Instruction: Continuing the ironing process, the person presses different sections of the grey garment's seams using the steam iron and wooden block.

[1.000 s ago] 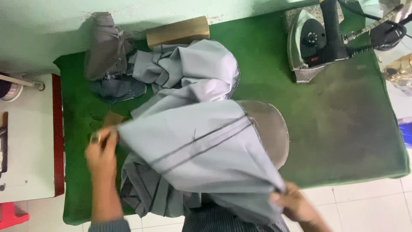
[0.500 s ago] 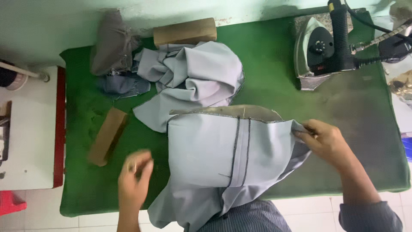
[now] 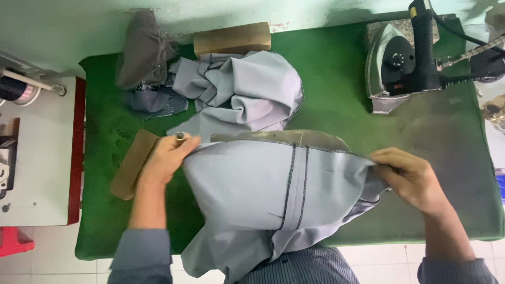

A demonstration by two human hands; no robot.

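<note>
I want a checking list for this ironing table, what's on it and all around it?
Surface: green padded table, bare on the right.
Job's things: pale grey stitched garment stretched over a curved pressing form.
Clutter: crumpled grey cloth pile, dark grey fabric scraps, two wooden blocks.
Hands: left hand and right hand each pinch a garment edge.
Cables: black cord and hose at the steam iron.
Surroundings: white side table, tiled floor.
</note>
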